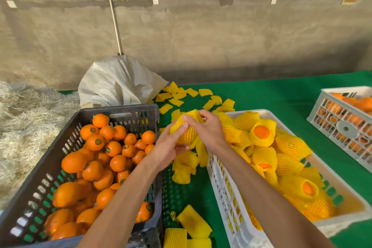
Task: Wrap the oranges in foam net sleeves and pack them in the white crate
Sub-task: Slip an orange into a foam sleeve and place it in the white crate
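Observation:
A dark grey crate (120,111) at the left holds several bare oranges (94,159). To the right stands the white crate (227,193) with several oranges in yellow foam net sleeves (261,133). Between the two crates, my left hand (169,147) and my right hand (207,129) both grip one yellow foam net sleeve (187,133), stretched around something round. The fruit inside it is hidden. Loose flat sleeves (185,165) lie under my hands on the green cloth.
More empty sleeves (207,94) are scattered near a white woven sack (116,82) at the back. A second white crate of oranges (346,119) stands at the far right. Straw (26,119) piles up at the left. A concrete wall rises behind.

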{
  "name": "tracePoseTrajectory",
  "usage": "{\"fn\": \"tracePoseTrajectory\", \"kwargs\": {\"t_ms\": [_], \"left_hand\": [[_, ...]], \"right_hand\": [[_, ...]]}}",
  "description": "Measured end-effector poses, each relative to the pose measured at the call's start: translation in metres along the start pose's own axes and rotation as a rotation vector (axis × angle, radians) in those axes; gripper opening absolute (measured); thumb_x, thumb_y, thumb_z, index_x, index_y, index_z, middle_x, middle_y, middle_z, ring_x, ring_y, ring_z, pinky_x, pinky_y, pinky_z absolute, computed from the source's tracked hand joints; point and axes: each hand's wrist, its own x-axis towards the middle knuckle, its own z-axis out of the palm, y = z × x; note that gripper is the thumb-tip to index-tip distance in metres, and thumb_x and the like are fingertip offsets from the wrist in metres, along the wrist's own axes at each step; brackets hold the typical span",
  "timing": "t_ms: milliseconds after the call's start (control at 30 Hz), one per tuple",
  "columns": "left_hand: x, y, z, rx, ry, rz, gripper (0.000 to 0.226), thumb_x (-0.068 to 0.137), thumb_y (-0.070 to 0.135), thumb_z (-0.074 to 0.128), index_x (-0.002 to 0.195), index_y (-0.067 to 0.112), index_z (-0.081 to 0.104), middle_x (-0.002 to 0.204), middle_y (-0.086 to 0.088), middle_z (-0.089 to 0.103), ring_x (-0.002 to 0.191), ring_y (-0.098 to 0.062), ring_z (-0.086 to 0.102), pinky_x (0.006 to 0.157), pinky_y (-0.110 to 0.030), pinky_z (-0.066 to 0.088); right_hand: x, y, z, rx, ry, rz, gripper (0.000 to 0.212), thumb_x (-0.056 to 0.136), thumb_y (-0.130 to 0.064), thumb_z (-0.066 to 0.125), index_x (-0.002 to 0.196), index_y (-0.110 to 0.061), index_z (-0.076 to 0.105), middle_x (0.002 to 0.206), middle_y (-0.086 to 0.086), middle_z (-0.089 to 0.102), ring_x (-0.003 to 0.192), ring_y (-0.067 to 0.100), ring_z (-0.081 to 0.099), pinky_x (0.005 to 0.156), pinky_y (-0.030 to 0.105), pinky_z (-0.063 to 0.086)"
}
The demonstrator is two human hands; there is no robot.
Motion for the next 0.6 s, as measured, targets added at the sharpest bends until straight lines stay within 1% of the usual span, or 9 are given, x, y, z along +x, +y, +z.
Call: {"fn": "tracePoseTrajectory", "kwargs": {"t_ms": [100,167,233,267,300,367,433,500,600], "left_hand": [[0.002,-0.008,0.022,0.048,0.036,0.019,0.068,0.088,0.042,0.078,0.142,0.007,0.056,0.105,-0.007,0.069,0.083,-0.018,0.062,0.071,-0.029,0.056],[0.008,-0.011,0.037,0.267,0.163,0.000,0.070,0.084,0.043,0.083,0.137,0.007,0.056,0.098,-0.007,0.067,0.074,-0.019,0.059,0.064,-0.030,0.054],[0.011,-0.018,0.058,0.516,0.206,0.074,0.044,0.088,0.027,0.080,0.119,0.015,0.052,0.089,-0.007,0.062,0.074,-0.020,0.055,0.057,-0.027,0.049],[0.012,-0.024,0.068,0.620,0.164,0.125,0.027,0.092,0.014,0.074,0.109,0.016,0.054,0.085,-0.003,0.060,0.076,-0.017,0.055,0.057,-0.022,0.048],[0.014,-0.031,0.078,0.689,0.094,0.181,0.024,0.096,0.002,0.066,0.098,0.022,0.054,0.083,0.002,0.056,0.078,-0.008,0.056,0.059,-0.014,0.046],[0.016,-0.047,0.091,0.761,-0.056,0.231,0.042,0.099,-0.016,0.049,0.081,0.022,0.045,0.076,0.003,0.044,0.069,0.004,0.052,0.061,-0.007,0.040],[0.017,-0.060,0.102,0.843,-0.150,0.294,0.042,0.102,-0.020,0.033,0.087,0.019,0.041,0.071,0.002,0.037,0.059,0.003,0.043,0.058,-0.008,0.035],[0.017,-0.072,0.110,0.943,-0.287,0.362,0.034,0.103,-0.020,0.031,0.109,0.011,0.044,0.070,-0.003,0.038,0.058,0.004,0.039,0.059,-0.011,0.035],[0.016,-0.075,0.108,0.981,-0.388,0.392,0.036,0.103,-0.017,0.037,0.137,-0.009,0.045,0.114,-0.028,0.052,0.092,-0.011,0.050,0.081,-0.021,0.043]], "right_hand": [[0.003,-0.005,-0.011,-0.041,0.078,-0.044,0.042,0.091,-0.054,0.070,0.115,-0.020,0.070,0.111,-0.010,0.070,0.104,0.007,0.062,0.088,0.029,0.050],[0.005,-0.009,-0.019,-0.190,0.192,-0.166,0.036,0.097,-0.047,0.065,0.116,-0.017,0.070,0.115,-0.006,0.069,0.108,0.011,0.062,0.093,0.034,0.050],[0.004,-0.016,-0.023,-0.400,0.262,-0.339,0.028,0.100,-0.041,0.062,0.109,-0.017,0.072,0.110,-0.004,0.072,0.105,0.015,0.063,0.102,0.036,0.044],[0.003,-0.020,-0.022,-0.479,0.258,-0.417,0.025,0.100,-0.038,0.061,0.105,-0.017,0.073,0.107,-0.004,0.073,0.102,0.016,0.064,0.107,0.036,0.039],[0.001,-0.025,-0.020,-0.536,0.241,-0.471,0.025,0.100,-0.037,0.060,0.100,-0.017,0.074,0.104,-0.004,0.074,0.100,0.016,0.065,0.111,0.036,0.034],[-0.001,-0.030,-0.015,-0.601,0.206,-0.512,0.027,0.101,-0.037,0.057,0.095,-0.017,0.075,0.100,-0.004,0.075,0.097,0.016,0.065,0.117,0.035,0.028],[-0.003,-0.032,-0.011,-0.625,0.183,-0.505,0.029,0.102,-0.038,0.054,0.094,-0.018,0.074,0.098,-0.005,0.074,0.096,0.015,0.065,0.120,0.035,0.024],[-0.002,-0.030,-0.011,-0.625,0.160,-0.475,0.030,0.103,-0.038,0.054,0.092,-0.018,0.073,0.096,-0.006,0.074,0.095,0.015,0.065,0.121,0.034,0.023],[0.000,-0.025,-0.012,-0.581,0.124,-0.443,0.029,0.102,-0.037,0.056,0.089,-0.017,0.073,0.093,-0.007,0.074,0.090,0.015,0.065,0.119,0.036,0.026]]}}
